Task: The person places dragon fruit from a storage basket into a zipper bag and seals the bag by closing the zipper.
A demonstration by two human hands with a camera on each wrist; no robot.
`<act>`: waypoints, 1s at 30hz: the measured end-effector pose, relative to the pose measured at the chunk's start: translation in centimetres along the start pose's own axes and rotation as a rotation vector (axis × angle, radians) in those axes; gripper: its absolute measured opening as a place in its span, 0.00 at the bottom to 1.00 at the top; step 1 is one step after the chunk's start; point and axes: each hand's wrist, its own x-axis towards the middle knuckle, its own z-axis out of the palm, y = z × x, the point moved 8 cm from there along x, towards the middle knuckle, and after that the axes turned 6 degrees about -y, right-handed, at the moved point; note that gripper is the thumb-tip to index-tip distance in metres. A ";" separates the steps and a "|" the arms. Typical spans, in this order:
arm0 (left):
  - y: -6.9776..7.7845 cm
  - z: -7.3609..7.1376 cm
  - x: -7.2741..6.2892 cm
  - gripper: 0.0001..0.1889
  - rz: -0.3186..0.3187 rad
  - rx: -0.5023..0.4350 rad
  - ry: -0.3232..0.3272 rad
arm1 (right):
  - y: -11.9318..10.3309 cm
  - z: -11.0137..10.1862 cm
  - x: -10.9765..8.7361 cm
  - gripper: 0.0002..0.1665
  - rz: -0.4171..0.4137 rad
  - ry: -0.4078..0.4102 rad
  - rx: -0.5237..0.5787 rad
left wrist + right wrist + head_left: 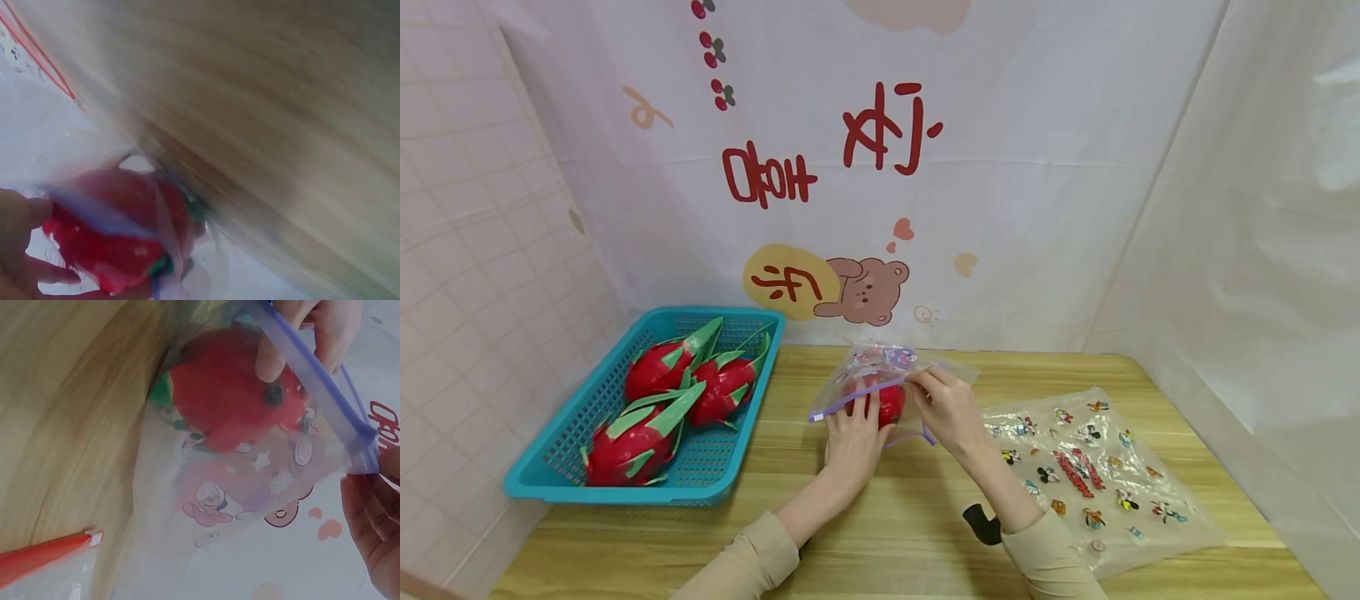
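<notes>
A red dragon fruit [891,406] with green leaf tips lies inside a clear zip bag [209,540] printed with cartoon figures, its mouth edged in purple. My left hand [853,437] reaches in at the mouth, its extended fingers spread and touching the fruit. In the right wrist view the left thumb [270,362] presses against the fruit's near end. At the other end of the mouth, my right hand [951,408] pinches the purple zip edge [359,440] between thumb and fingers. The bag film partly veils the fruit.
To the left stands a blue basket [625,497] with three dragon fruits [632,446]. A second printed clear bag [1075,521] lies flat at the right; a red zip strip [50,550] shows in the right wrist view. A black curved object [981,525] is by the right forearm. Cloth walls enclose the wooden table [895,525].
</notes>
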 end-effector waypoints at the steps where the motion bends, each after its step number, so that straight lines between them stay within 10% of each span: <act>1: -0.1 0.1 0.0 0.35 0.005 0.005 -0.011 | 0.0 0.1 0.0 0.05 0.002 -0.003 0.003; 12: -0.6 0.9 -0.3 0.37 0.031 0.079 -0.185 | 0.2 0.5 -0.2 0.06 0.035 -0.041 0.001; 30: 1.8 1.5 0.7 0.32 0.231 0.086 -0.030 | 0.9 -0.1 -0.3 0.04 0.046 -0.007 0.014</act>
